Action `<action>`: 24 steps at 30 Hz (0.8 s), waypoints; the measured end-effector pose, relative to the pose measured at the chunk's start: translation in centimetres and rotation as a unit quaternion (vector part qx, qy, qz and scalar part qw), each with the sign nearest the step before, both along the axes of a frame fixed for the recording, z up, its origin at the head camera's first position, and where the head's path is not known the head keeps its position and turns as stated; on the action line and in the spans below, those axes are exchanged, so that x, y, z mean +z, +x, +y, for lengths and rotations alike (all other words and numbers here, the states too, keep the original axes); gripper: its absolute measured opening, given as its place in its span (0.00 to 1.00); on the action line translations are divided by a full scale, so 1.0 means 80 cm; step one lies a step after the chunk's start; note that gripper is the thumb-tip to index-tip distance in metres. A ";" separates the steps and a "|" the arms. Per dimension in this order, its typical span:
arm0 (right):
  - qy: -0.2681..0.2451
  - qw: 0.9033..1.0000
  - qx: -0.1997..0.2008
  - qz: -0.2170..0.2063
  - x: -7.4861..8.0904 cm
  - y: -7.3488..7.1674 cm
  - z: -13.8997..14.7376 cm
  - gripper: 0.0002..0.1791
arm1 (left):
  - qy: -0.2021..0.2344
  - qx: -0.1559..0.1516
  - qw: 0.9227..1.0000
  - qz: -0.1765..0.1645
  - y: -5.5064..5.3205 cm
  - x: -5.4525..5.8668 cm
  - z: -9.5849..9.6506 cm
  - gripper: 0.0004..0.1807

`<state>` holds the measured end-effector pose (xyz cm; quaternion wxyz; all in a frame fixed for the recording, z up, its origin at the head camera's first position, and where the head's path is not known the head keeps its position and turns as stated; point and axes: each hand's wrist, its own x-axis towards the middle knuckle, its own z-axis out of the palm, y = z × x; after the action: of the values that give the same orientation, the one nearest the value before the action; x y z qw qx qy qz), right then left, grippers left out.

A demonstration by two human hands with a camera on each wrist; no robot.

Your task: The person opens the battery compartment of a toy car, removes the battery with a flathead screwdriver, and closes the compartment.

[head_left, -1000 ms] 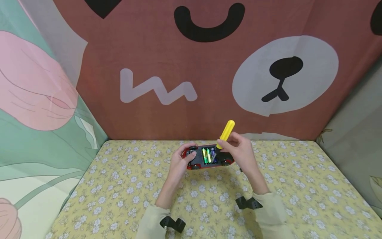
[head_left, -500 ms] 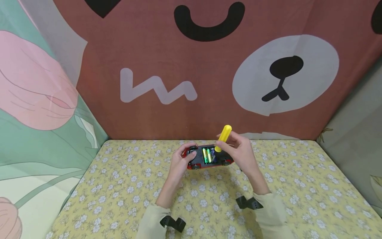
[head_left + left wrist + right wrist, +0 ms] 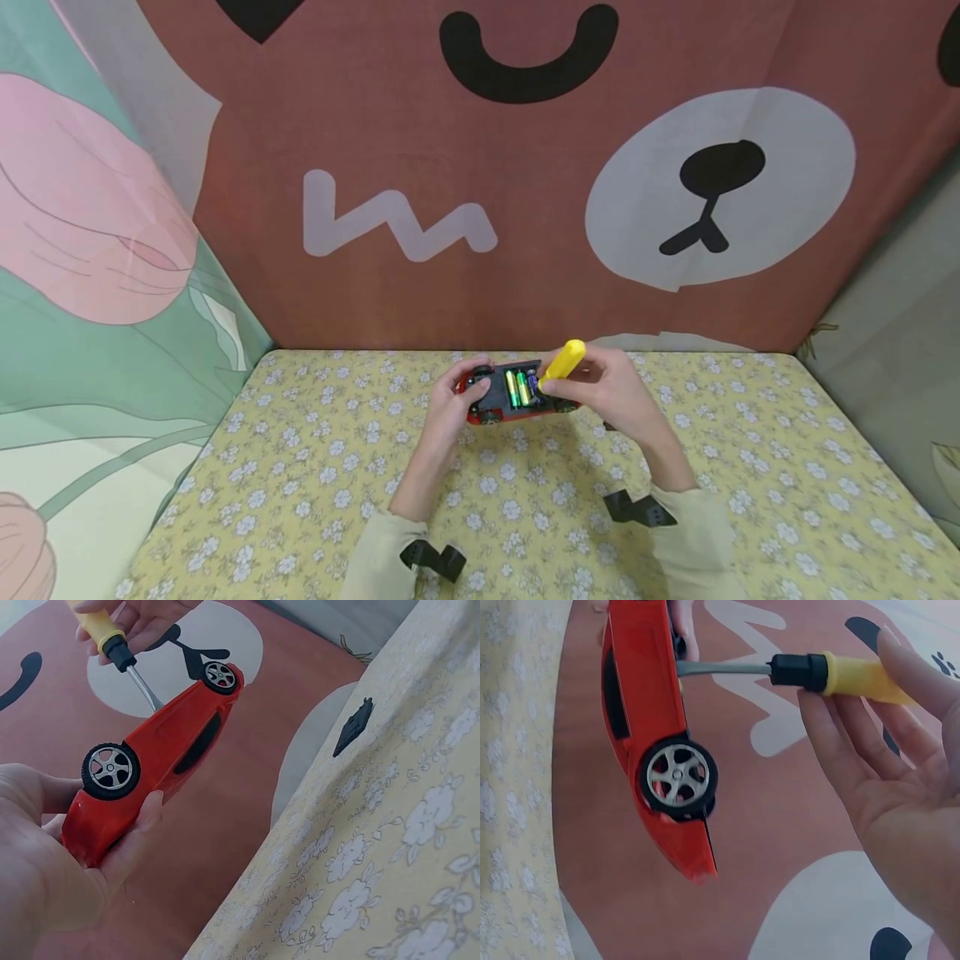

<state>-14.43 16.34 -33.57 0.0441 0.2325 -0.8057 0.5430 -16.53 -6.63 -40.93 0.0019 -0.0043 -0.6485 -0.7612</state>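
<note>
In the head view my left hand (image 3: 453, 400) grips one end of a red toy car, thumb on its dark underside, which faces up. Several batteries (image 3: 517, 389), green-yellow and dark purple, lie side by side in the open compartment there. My right hand (image 3: 615, 392) holds a screwdriver by its yellow handle (image 3: 564, 360), between thumb and fingers. From the left wrist, the red body (image 3: 176, 739) of the car and two wheels show side-on. The screwdriver's metal shaft (image 3: 727, 668) reaches the car's underside in the right wrist view; its tip is hidden behind the body's edge.
A small black plastic cover (image 3: 354, 727) lies on the flowered tablecloth (image 3: 300, 500), mostly behind my right wrist in the head view. A brown cloth backdrop (image 3: 375, 308) with a printed bear stands at the table's far edge.
The screwdriver's handle has dropped lower and leans more to the right. My right wrist has shifted slightly right. The left hand keeps its grip on the toy car, which has barely moved.
</note>
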 end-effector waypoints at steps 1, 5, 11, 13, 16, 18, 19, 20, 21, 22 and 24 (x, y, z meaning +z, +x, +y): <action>-0.002 1.000 0.008 0.002 0.001 0.001 0.002 0.10 | 0.001 0.002 1.000 -0.002 0.000 0.000 0.000 0.19; -0.008 1.000 0.030 -0.001 0.002 0.002 0.006 0.11 | 0.010 0.012 1.000 -0.013 -0.001 0.001 -0.001 0.20; 0.010 0.998 0.053 -0.025 0.004 0.005 0.006 0.12 | 0.015 0.012 1.000 -0.018 -0.001 0.002 -0.002 0.20; 0.026 0.998 0.058 -0.024 0.005 0.007 0.006 0.12 | 0.016 0.011 1.000 -0.019 -0.002 0.001 -0.002 0.20; 0.053 0.997 0.052 -0.013 0.008 0.009 0.004 0.13 | 0.022 0.012 0.999 -0.024 -0.002 0.001 -0.002 0.21; 0.068 0.997 0.046 -0.005 0.010 0.011 0.003 0.13 | 0.025 0.013 0.999 -0.026 -0.003 0.001 -0.002 0.21; 0.073 0.996 0.045 -0.002 0.011 0.012 0.002 0.13 | 0.025 0.013 0.999 -0.028 -0.003 0.001 -0.002 0.21; 0.079 0.996 0.043 0.000 0.013 0.013 0.001 0.13 | 0.026 0.013 0.999 -0.028 -0.003 0.002 -0.001 0.21; 0.082 0.996 0.043 0.001 0.014 0.014 0.000 0.13 | 0.026 0.014 0.999 -0.028 -0.003 0.002 -0.001 0.21; 0.085 0.995 0.043 0.001 0.015 0.015 0.000 0.13 | 0.026 0.015 0.999 -0.029 -0.002 0.002 -0.001 0.21; 0.088 0.995 0.045 -0.002 0.017 0.016 -0.001 0.13 | 0.026 0.015 0.999 -0.032 -0.002 0.003 -0.001 0.20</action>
<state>-13.13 16.28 -32.20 -0.0028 0.2700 -0.8391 0.4723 -16.70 -6.69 -40.67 -0.0073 0.0293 -0.6280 -0.7776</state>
